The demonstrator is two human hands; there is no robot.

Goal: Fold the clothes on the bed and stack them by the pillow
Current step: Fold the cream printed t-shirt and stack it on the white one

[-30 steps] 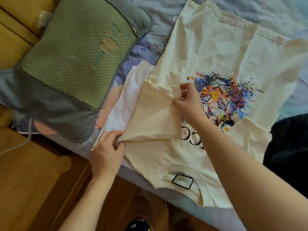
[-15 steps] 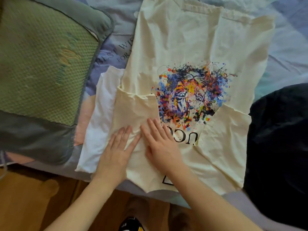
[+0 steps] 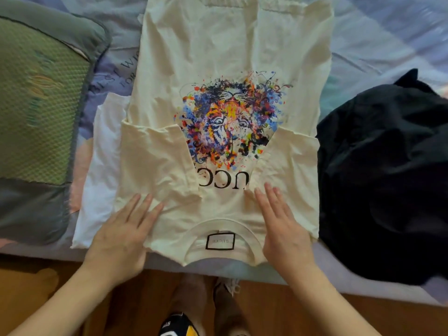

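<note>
A cream T-shirt [image 3: 218, 57] with a colourful lion print lies front-up on the bed, collar toward me, both sleeves folded inward over the chest. My left hand [image 3: 121, 236] rests flat on its left shoulder, fingers apart. On the right shoulder my right hand [image 3: 283, 229] lies flat too, holding nothing. A white garment [image 3: 104, 166] lies under the shirt's left edge, next to the green pillow [image 3: 36, 105]. A crumpled black garment [image 3: 383, 178] sits at the right.
The bed sheet [image 3: 378, 44] is pale blue and lilac with printed words. The bed's near edge runs below my hands, with wooden floor [image 3: 26, 287] and my feet [image 3: 203, 311] beneath.
Both hands let go of the left sleeve after folding it in, pressed it flat, then spread apart to the two shoulders. The view shifted right.
</note>
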